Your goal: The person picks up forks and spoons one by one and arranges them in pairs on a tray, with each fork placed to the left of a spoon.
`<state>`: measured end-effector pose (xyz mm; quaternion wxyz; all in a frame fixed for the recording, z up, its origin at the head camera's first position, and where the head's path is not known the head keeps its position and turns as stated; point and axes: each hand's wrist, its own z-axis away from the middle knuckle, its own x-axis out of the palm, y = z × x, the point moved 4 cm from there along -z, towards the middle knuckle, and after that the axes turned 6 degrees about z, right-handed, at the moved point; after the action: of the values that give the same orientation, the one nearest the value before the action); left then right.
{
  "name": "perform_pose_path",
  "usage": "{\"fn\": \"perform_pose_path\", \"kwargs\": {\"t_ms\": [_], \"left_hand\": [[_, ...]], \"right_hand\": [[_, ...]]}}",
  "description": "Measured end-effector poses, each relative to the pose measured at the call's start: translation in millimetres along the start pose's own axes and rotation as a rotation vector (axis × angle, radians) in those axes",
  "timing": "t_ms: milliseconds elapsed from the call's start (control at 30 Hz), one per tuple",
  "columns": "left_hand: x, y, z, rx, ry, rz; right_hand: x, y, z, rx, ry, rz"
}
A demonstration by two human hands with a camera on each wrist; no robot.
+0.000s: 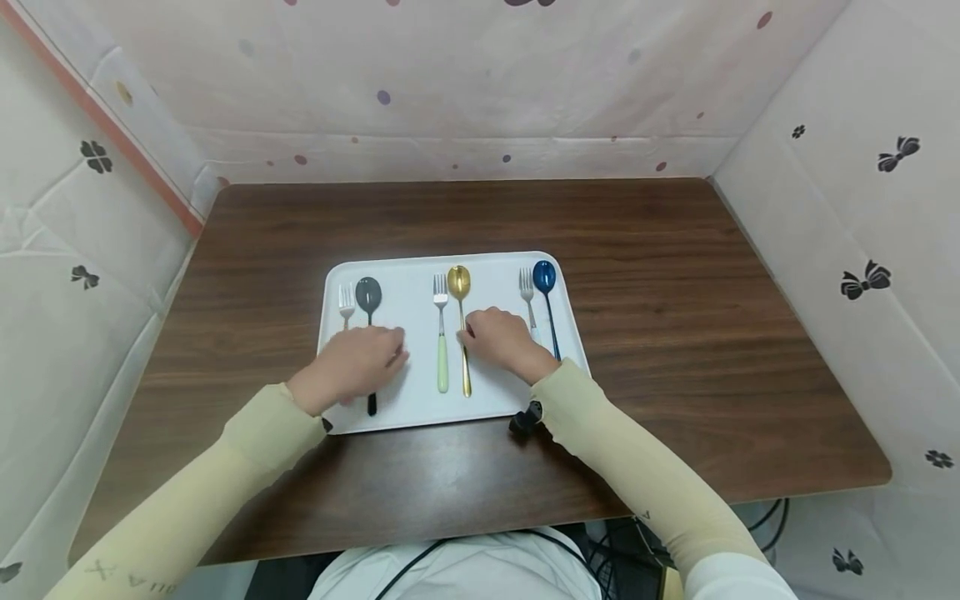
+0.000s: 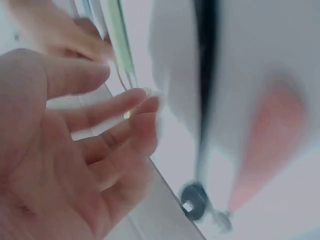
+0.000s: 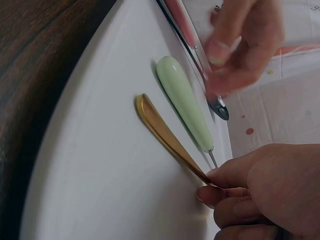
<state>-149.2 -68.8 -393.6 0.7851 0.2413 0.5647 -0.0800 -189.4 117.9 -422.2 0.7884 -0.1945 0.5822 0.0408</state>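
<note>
My right hand (image 1: 501,342) pinches the gold spoon (image 1: 459,283) by its handle between thumb and index finger, while the spoon lies along the white tray (image 1: 408,408). Just left of that spoon is a fork with a green handle (image 1: 442,364). Over the tray's left part hovers my left hand (image 1: 360,362), its fingers relaxed and holding nothing. Beneath it lie a dark grey spoon (image 1: 368,293) and a fork (image 1: 346,302), whose pink handle (image 3: 181,22) shows in the right wrist view. The left hand covers parts of both.
On the tray's right side lie a blue spoon (image 1: 544,277) and a fork with a pale blue handle (image 1: 527,287), partly behind the right hand. The brown wooden table (image 1: 660,333) extends around the tray. Patterned white curtains (image 1: 450,100) border its back and sides.
</note>
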Motion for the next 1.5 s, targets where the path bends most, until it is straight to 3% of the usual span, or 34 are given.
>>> {"fn": "perform_pose_path", "kwargs": {"t_ms": [133,267,467,667,800,1500], "left_hand": [[9.2,27.0,4.0,0.174,-0.021,-0.049],[17.4,39.7,6.7,0.247,-0.096,-0.044],[20.7,43.8,5.1,0.257,-0.109,-0.078],[23.5,45.1,4.7,0.211,-0.107,-0.102],[23.6,48.0,5.5,0.214,-0.086,-0.118],[23.3,49.1,5.6,0.216,-0.09,-0.12]], "right_hand": [[-0.5,-1.5,-0.1,-0.009,0.012,0.006],[-0.1,-2.7,-0.7,-0.013,0.005,0.017],[1.2,-2.6,-0.8,-0.014,-0.004,0.01],[1.9,-2.1,-1.0,-0.016,0.003,0.006],[2.4,-1.8,-1.4,-0.016,0.007,0.004],[3.0,-5.9,-6.7,-0.033,0.003,0.019]]}}
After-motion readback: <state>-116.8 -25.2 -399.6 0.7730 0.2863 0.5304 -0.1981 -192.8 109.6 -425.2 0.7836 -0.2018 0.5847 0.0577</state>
